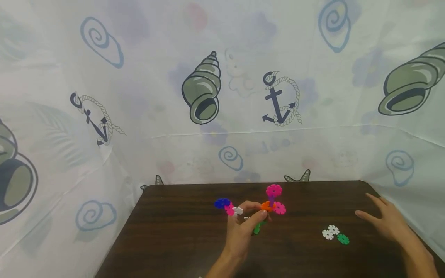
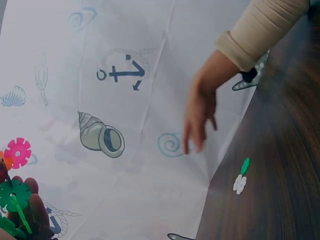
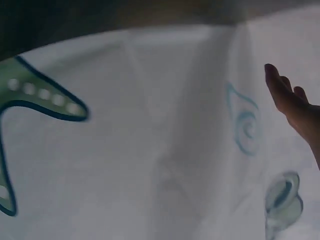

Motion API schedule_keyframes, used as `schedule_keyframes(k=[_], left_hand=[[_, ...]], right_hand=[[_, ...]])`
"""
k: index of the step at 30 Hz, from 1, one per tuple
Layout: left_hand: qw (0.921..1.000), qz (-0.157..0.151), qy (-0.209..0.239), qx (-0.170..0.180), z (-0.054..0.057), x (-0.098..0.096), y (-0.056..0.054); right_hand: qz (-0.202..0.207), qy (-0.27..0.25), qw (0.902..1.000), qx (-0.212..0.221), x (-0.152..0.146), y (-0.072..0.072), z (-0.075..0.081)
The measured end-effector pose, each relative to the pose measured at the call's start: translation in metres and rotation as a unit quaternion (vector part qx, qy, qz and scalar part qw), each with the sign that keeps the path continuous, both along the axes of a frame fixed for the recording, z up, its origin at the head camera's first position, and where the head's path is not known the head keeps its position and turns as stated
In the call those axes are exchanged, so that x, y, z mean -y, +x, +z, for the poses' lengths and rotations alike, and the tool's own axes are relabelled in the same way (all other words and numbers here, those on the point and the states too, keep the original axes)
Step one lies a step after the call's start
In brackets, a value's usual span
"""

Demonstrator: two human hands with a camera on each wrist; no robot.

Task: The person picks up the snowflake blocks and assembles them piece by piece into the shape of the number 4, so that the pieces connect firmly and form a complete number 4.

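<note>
My left hand [image 1: 240,233] pinches an assembly of interlocking flower-shaped plastic discs [image 1: 267,206] above the table, thumb and fingers at an orange disc. Pink discs [image 1: 274,190] and a purple piece stand on its right side. Blue, pink and white discs [image 1: 222,203] show on the left, green ones [image 1: 256,228] below; my fingers hide part of the middle. In the left wrist view, a green disc [image 2: 15,195] sits by the fingers. My right hand [image 1: 389,221] hovers at the table's right side, fingers spread, holding nothing. Nearest it lie two white discs [image 1: 328,234] and a green disc [image 1: 343,239].
A dark wood-grain table [image 1: 174,231] has its far edge against a pale curtain [image 1: 153,96] printed with shells and anchors. The curtain also hangs along the left and right sides.
</note>
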State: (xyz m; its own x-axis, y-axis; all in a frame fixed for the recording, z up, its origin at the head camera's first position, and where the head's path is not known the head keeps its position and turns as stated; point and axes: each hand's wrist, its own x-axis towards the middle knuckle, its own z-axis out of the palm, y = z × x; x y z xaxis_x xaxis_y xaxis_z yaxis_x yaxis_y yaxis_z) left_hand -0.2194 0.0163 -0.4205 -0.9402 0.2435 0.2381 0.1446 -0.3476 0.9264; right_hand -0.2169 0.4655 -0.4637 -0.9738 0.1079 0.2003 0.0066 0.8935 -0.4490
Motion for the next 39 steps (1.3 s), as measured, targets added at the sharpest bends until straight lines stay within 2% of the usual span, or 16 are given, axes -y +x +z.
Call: schedule_keyframes(k=[5,10,17,20,27,34,39], left_hand=[[1.0,-0.002,0.002,-0.002,0.0,-0.001,0.0],[1.0,-0.001,0.004,0.0,0.0,-0.002,0.0],[1.0,0.002,-0.005,0.001,0.001,0.0,0.001],[1.0,0.001,-0.006,-0.001,0.001,0.0,0.001],[1.0,-0.006,-0.007,-0.002,0.001,0.0,0.001],[1.0,-0.004,-0.004,-0.008,0.001,0.0,0.001],[0.9999,-0.001,-0.005,-0.01,0.001,0.0,0.002]], right_hand=[[0.032,-0.027,0.9978,0.051,-0.02,0.012,-0.04],[0.064,-0.033,0.9937,0.085,-0.014,0.022,-0.059],[0.072,-0.045,0.991,0.103,0.015,0.026,-0.063],[0.083,-0.048,0.9913,0.09,0.026,0.028,-0.064],[0.09,-0.015,0.9943,0.055,0.042,0.032,-0.067],[0.081,-0.013,0.992,0.096,0.052,0.031,-0.06],[0.079,-0.01,0.9927,0.091,0.062,0.028,-0.058]])
